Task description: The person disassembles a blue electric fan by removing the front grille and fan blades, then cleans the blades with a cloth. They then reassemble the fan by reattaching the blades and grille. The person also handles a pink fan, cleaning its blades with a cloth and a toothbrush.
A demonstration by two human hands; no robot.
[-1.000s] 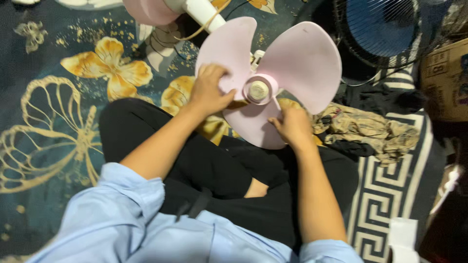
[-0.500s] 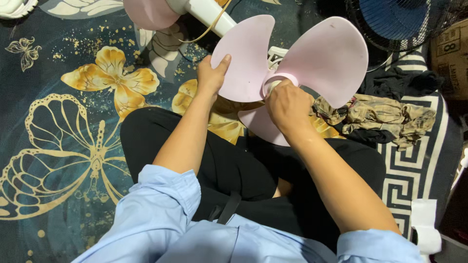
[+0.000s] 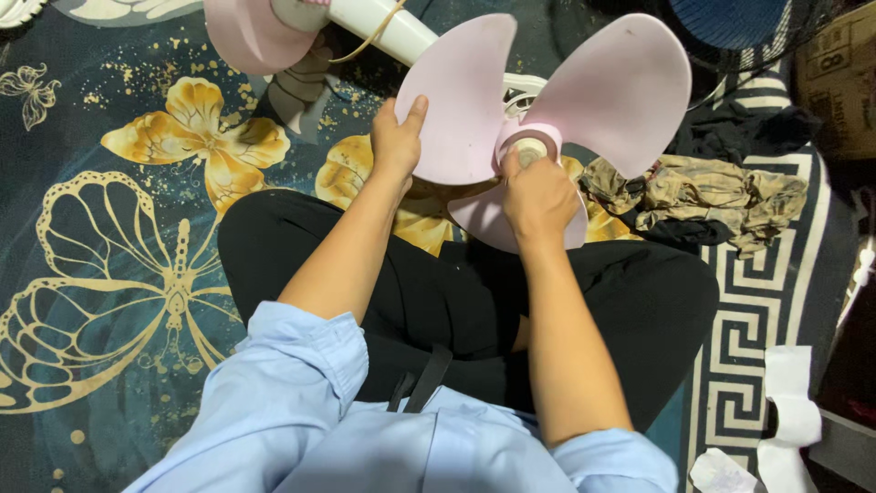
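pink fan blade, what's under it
Under the pink fan blade lie the butterfly carpet and a white fan part, mostly covered; the right hand hides its lower lobe.

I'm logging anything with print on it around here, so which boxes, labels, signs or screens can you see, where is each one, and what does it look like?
Cardboard box: top right corner, beyond the rug's edge, partly cut off; brown, boxy, with dark print on its side.
No signs, screens or loose labels show.
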